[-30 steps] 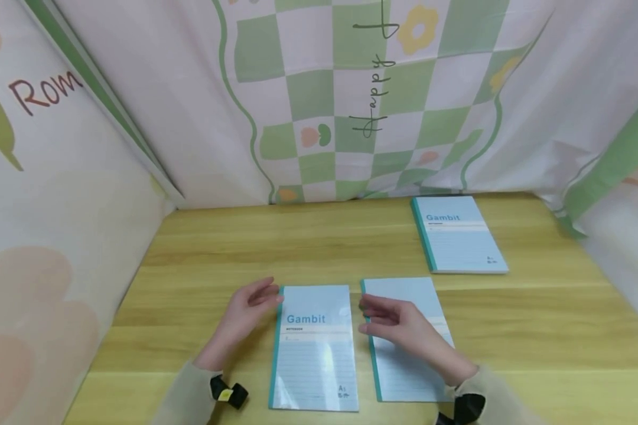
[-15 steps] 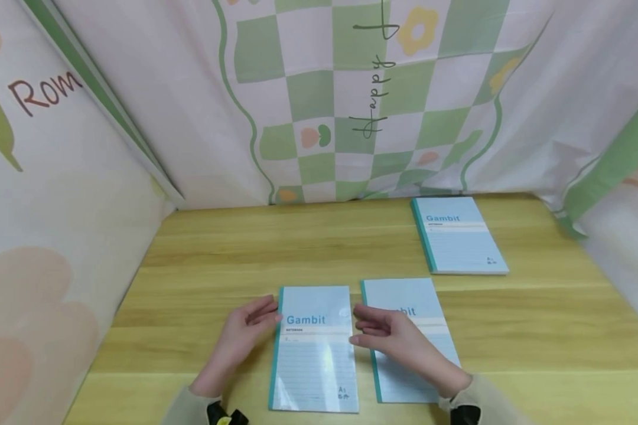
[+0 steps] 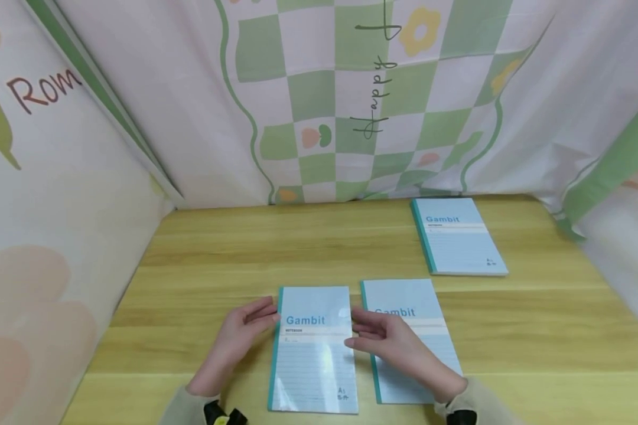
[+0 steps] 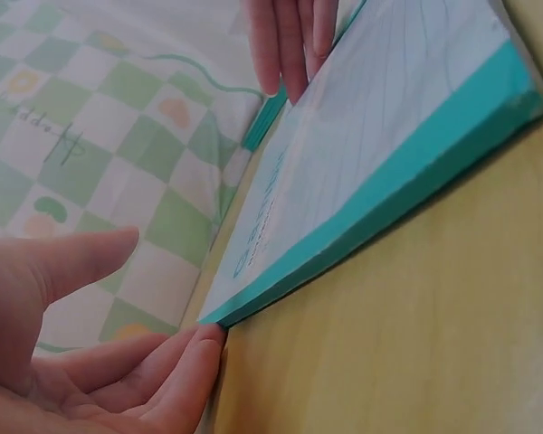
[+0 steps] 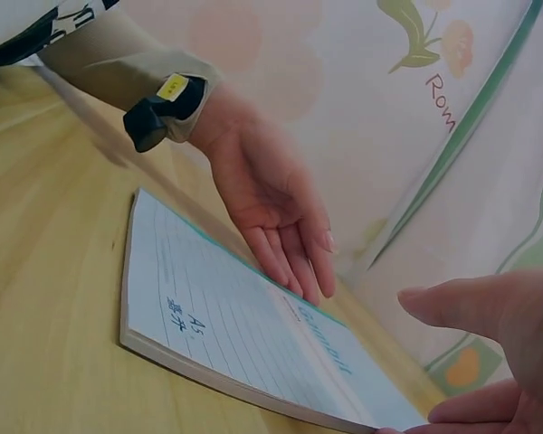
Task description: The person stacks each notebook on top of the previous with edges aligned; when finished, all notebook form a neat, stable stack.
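A light blue Gambit notebook (image 3: 313, 372) with a teal spine lies flat at the front of the table. My left hand (image 3: 235, 339) stands at its spine side, fingertips touching the spine in the left wrist view, thumb raised. On the opposite side, my right hand (image 3: 399, 348) has its fingertips at the notebook's right edge; its thumb, extended in the right wrist view, is apart from the cover. Neither hand is curled round the notebook. Beneath the right hand and forearm lies a second, matching notebook (image 3: 404, 295), partly covered by them.
A thicker-looking notebook (image 3: 457, 242), or a stack of them, lies at the back right near the curtain (image 3: 358, 165). The wooden table (image 3: 234, 248) is bounded by a printed cloth wall (image 3: 58, 195) on the left.
My right hand has moved left and nearer to me, from over the second notebook to the first one's right edge. My left hand has come slightly nearer to me. The notebooks have not moved.
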The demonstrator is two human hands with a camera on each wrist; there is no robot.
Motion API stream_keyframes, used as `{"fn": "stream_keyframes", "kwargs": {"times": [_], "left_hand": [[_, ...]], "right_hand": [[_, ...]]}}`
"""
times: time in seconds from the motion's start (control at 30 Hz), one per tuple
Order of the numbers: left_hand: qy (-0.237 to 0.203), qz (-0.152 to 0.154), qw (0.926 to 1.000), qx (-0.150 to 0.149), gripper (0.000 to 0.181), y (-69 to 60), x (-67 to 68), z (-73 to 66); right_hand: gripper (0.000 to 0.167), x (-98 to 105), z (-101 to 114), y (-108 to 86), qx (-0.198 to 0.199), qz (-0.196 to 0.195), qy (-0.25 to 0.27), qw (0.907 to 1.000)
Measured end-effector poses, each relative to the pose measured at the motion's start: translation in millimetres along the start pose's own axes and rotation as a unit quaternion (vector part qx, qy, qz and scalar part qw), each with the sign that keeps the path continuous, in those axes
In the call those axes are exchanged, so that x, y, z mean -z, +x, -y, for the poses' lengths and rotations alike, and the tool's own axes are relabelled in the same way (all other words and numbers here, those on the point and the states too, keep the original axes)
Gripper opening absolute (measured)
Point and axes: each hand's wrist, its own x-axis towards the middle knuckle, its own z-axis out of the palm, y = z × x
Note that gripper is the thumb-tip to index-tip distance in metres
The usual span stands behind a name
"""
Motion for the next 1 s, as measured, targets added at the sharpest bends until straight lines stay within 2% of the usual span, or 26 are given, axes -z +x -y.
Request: {"fn": "stream_keyframes", "kwargs": {"times": [0.3, 0.6, 0.77, 1.0], "left_hand": [[-0.006, -0.03, 0.9987, -0.04, 0.051, 3.1, -11.0, 1.4], [-0.018, -0.053, 0.9981, -0.025, 0.044, 14.0, -10.9, 2.5], [-0.006, -0.026, 0.9996, -0.006, 0.037, 18.7, -9.4, 2.6], [-0.035, 0.071, 0.9969, -0.004, 0.046, 20.5, 0.3, 3.4]], "right_hand": [[0.07, 2, -4, 1.3, -0.001, -0.007, 0.0, 1.0], [0.072, 2, -3, 2.2, -0.015, -0.013, 0.012, 0.9997], [0.071, 2, -2, 2.6, -0.02, -0.013, 0.015, 0.9996], [0.069, 4, -3, 2.2, -0.016, -0.008, 0.011, 0.9998]]}}
